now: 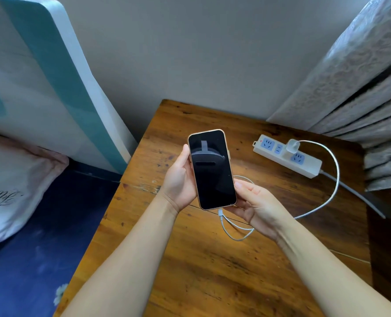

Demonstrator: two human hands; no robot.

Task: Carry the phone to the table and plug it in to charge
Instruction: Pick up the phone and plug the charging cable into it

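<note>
A phone [211, 169] with a dark screen and gold edge is held face up above the wooden table [212, 271]. My left hand [179, 177] grips its left side. My right hand [256, 202] holds its lower right corner. A white charging cable [327, 197] has its connector seated in the phone's bottom edge. The cable loops under my right hand and runs to a white charger [293, 145] plugged into a white power strip [287, 155] on the table's far right.
A bed with a dark blue sheet [41, 236] and a pink pillow [13, 179] lies left of the table. A teal and white headboard [52, 76] leans on the wall. Grey curtains [361, 88] hang over the table's right corner.
</note>
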